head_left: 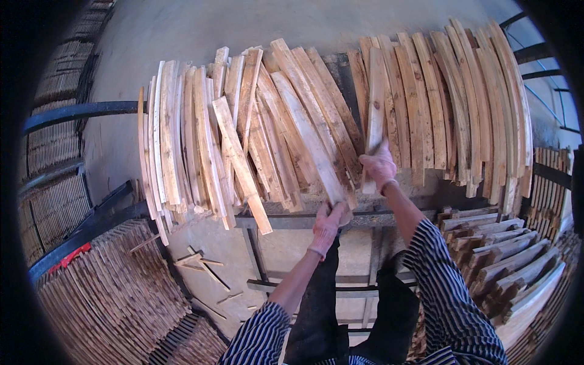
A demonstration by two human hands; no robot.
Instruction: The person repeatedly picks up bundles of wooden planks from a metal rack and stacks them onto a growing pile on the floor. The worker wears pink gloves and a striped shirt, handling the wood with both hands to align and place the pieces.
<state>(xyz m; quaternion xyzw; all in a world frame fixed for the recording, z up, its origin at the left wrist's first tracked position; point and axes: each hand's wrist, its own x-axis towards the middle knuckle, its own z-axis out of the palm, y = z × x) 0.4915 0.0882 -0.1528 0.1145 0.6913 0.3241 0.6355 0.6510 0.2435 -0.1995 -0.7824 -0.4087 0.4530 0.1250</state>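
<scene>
Closed on the near end of a long pale wooden slat [302, 129], my left hand [328, 224] is at the front edge of the rack. The slat slants away to the upper left, across other slats. My right hand [378, 165] is a little farther off and to the right, its fingers around the near part of another pale slat [376, 91], which points almost straight away from me. Both hands appear to wear thin pinkish gloves. The fingers' undersides are hidden. Left of my left hand, a loose slat [240, 161] lies crosswise over a pile [173, 134].
More slats lie side by side in a row [450, 103] on the right. A dark metal rail [286, 221] runs along the front. Stacked slats [115, 292] stand at lower left, others [505, 261] at lower right. Offcuts [204, 266] lie on the floor below.
</scene>
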